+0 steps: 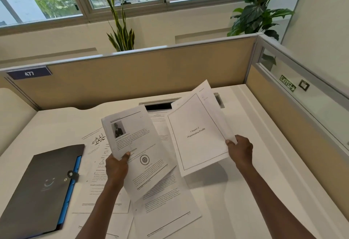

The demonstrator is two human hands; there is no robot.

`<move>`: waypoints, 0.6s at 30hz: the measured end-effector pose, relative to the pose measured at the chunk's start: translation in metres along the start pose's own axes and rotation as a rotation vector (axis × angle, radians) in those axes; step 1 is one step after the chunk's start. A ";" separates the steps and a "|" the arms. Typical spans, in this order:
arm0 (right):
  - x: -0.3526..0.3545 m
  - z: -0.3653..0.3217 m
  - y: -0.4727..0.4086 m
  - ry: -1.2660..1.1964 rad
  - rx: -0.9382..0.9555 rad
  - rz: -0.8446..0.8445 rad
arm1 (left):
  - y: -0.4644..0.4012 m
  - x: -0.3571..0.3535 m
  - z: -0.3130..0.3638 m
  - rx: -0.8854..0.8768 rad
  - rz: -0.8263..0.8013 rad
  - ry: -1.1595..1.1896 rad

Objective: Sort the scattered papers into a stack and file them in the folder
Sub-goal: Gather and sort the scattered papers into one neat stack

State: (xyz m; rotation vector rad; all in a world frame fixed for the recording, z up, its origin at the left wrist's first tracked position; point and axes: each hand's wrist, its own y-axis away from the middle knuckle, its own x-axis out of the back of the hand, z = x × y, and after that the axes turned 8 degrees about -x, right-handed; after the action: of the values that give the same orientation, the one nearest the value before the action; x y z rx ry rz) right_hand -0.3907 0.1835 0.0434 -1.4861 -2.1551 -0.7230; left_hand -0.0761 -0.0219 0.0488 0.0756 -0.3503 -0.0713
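Nearest to me, loose sheets [166, 199] lie fanned on the white desk [245, 191], overlapping each other between my forearms and running under my left wrist.

My left hand [116, 168] pinches the photo page [136, 144] at its lower left edge, thumb on top and fingers hidden beneath. There seems to be more than one sheet in that pinch, though the edges blur together and I can't be sure. Its long axis leans up and to the left.

My right hand [239, 151] is closed on the lower right corner of the chapter title page [198, 134], with at least one more sheet behind it. Its long axis leans up and to the right, so the two bundles splay apart like a V, their inner edges close together near the middle.

That is what the next move hangs on, I think: the right bundle has to swing left and rotate until its long edge runs parallel with the left one, then drop on top.

The black folder [43, 185] lies closed on the desk to my left, just beside the scattered sheets, so my left hand is the nearer one to it.

Further off, a few more papers [160, 119] lie flat by the cable slot.
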 end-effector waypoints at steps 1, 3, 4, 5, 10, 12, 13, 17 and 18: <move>0.003 -0.006 0.000 -0.013 0.014 0.014 | 0.000 0.000 0.000 0.001 0.004 0.001; 0.008 -0.017 0.002 -0.058 0.035 0.023 | 0.001 -0.002 0.002 0.004 0.001 0.007; 0.010 -0.023 0.003 -0.084 0.040 0.016 | 0.001 -0.003 0.003 0.008 -0.009 0.010; 0.011 -0.029 0.005 -0.112 0.044 -0.005 | 0.002 -0.004 0.004 0.014 -0.026 0.013; 0.008 -0.047 0.017 -0.221 0.062 -0.198 | 0.007 -0.009 0.011 0.036 -0.175 0.080; 0.003 -0.048 0.024 -0.234 0.067 -0.264 | 0.010 -0.013 0.015 0.050 -0.240 0.103; 0.000 -0.048 0.028 -0.231 0.069 -0.289 | 0.011 -0.015 0.017 0.057 -0.261 0.114; -0.010 -0.041 0.039 -0.151 0.046 -0.379 | 0.013 -0.024 0.019 0.076 -0.326 0.178; -0.011 -0.038 0.039 -0.090 0.039 -0.414 | 0.013 -0.026 0.019 0.090 -0.345 0.188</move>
State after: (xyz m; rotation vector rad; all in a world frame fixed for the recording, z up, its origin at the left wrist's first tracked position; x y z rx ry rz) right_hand -0.3486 0.1629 0.0733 -1.0788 -2.5662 -0.7517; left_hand -0.1063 -0.0076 0.0595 0.2303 -0.1495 -0.3874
